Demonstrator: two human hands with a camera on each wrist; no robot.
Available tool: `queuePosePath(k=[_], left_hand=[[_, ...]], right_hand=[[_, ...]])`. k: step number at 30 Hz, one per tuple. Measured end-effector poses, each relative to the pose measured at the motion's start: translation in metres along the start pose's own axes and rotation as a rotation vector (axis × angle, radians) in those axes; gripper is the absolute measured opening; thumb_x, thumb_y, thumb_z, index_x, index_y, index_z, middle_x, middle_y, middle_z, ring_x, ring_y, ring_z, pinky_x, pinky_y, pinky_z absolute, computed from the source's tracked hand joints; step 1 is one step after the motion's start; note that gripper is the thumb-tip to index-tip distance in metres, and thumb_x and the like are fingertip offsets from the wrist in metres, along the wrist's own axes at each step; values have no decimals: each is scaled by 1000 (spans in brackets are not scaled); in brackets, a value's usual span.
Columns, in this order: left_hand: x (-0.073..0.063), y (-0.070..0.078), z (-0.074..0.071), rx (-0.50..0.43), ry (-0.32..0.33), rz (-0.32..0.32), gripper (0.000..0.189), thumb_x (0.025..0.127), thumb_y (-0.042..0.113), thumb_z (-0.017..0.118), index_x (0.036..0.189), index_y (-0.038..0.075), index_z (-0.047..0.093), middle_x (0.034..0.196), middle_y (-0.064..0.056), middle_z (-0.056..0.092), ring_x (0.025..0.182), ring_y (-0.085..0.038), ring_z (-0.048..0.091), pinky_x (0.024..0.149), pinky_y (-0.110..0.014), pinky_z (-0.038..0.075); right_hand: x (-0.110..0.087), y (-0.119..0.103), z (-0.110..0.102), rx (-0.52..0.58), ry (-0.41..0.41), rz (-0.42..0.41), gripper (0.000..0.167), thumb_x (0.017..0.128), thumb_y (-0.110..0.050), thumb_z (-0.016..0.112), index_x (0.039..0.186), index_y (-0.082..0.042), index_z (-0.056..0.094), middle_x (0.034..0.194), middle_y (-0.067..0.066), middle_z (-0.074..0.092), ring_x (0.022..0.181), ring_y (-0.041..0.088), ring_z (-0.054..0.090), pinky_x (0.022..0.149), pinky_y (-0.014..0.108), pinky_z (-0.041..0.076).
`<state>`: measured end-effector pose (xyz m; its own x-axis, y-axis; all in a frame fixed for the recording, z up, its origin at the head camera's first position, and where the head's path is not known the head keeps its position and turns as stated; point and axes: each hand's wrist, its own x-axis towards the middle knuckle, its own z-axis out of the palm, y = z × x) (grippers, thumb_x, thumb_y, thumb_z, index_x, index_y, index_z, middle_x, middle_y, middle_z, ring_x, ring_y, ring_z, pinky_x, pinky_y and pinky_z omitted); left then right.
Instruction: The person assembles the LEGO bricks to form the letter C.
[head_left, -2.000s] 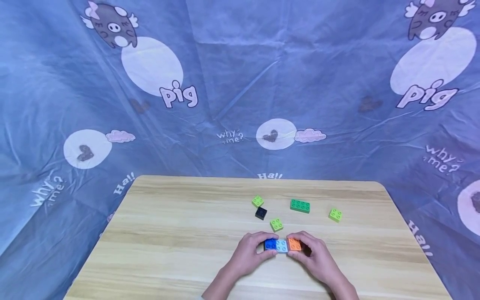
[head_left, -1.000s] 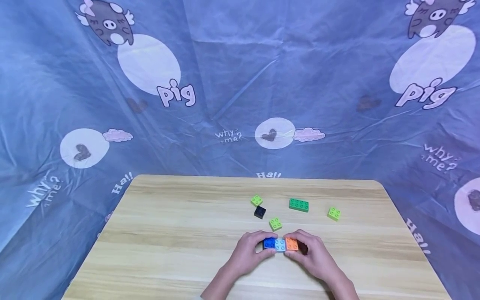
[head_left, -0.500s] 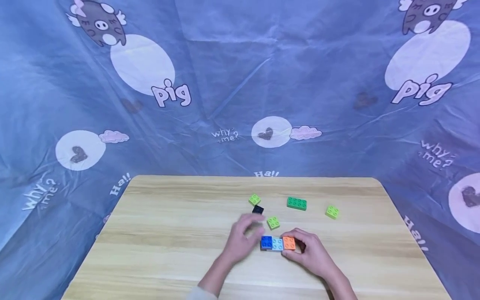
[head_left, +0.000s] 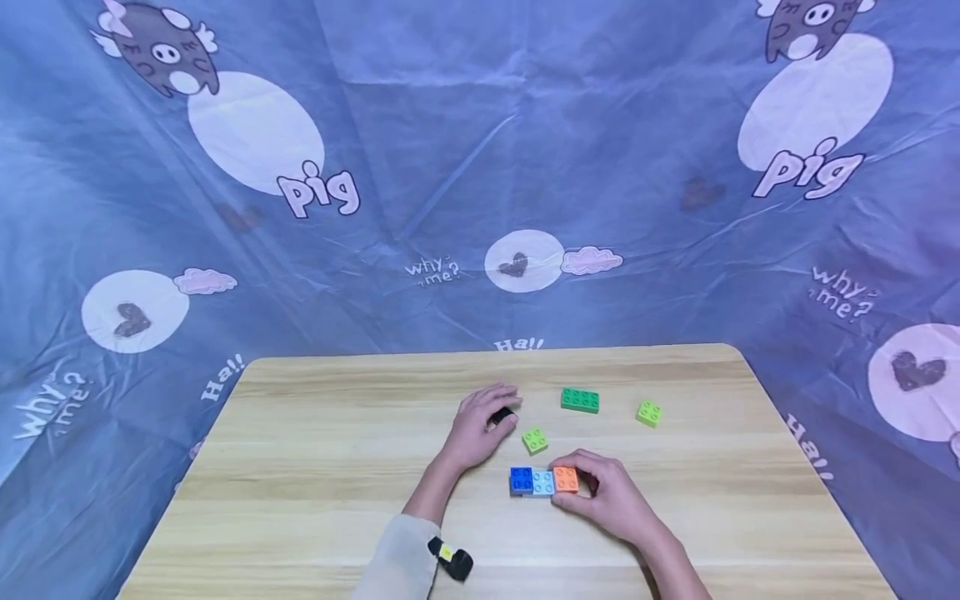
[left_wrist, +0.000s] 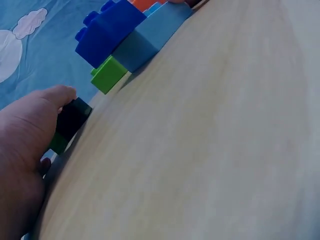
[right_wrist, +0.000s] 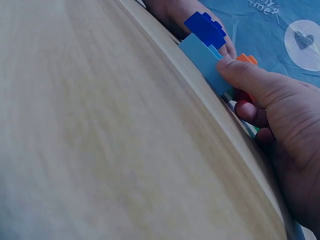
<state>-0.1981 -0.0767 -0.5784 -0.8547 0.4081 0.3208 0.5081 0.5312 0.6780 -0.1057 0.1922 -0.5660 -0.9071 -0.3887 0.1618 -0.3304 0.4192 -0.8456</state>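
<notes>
In the head view my right hand [head_left: 606,497] grips the right end of a joined group of building bricks. An orange brick [head_left: 566,479] and a dark blue brick [head_left: 521,480] sit at opposite ends on top of a light blue brick [head_left: 543,482], whose studs show between them. The right thumb presses along the light blue side in the right wrist view. Farther back, my left hand [head_left: 474,429] curls its thumb and fingers round a black brick [left_wrist: 73,119]. A bit of green brick [left_wrist: 58,143] shows behind the black one in the left wrist view.
A lime brick [head_left: 535,440] lies between the left hand and the joined bricks. Toward the back are a longer green brick [head_left: 580,400] and another lime brick [head_left: 649,413]. The wooden table [head_left: 315,500] ends at a blue printed cloth [head_left: 450,317].
My left hand has let go of the dark blue end and moved back and left to the black brick. The right hand keeps its grip. The head view has shifted slightly.
</notes>
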Motion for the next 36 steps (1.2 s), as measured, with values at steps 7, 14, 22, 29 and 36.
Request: queuePosePath(k=[7,14,22,29,36], left_hand=[[-1,2,-5,-115,141,-141,38,101,-4,55,135,6,70,142,-7,67,137,-30,58,118,-52,42],[-7,0,-12,-33,229,-200,53,86,-21,60,132,2,70,137,-10,68,130,-35,61,111,-53,49],[-27,-5,-27,-120,282,-269,43,95,7,78,137,8,69,136,-9,65,126,-29,63,110,-41,52],[-64,15,-27,-421,282,-194,44,94,6,78,137,2,65,127,-9,64,102,-21,69,91,-29,61],[-75,36,-20,-686,223,-158,49,91,-2,79,137,1,63,137,-25,64,108,-16,70,92,-26,60]], right_hand=[[1,-1,-2,-2,2,18,40,81,-30,93,118,-26,77,104,-16,73,81,7,61,68,24,52],[1,-2,-2,-17,29,24,42,80,-28,93,118,-23,77,105,-17,73,82,7,62,69,24,52],[1,-2,0,-19,38,27,41,80,-28,93,118,-22,77,106,-17,73,86,7,64,72,24,53],[3,-3,1,-34,41,41,42,80,-28,94,119,-23,77,105,-18,72,82,7,61,69,24,51],[3,-2,1,-43,69,57,42,79,-27,95,118,-23,78,100,-18,71,76,8,57,65,24,48]])
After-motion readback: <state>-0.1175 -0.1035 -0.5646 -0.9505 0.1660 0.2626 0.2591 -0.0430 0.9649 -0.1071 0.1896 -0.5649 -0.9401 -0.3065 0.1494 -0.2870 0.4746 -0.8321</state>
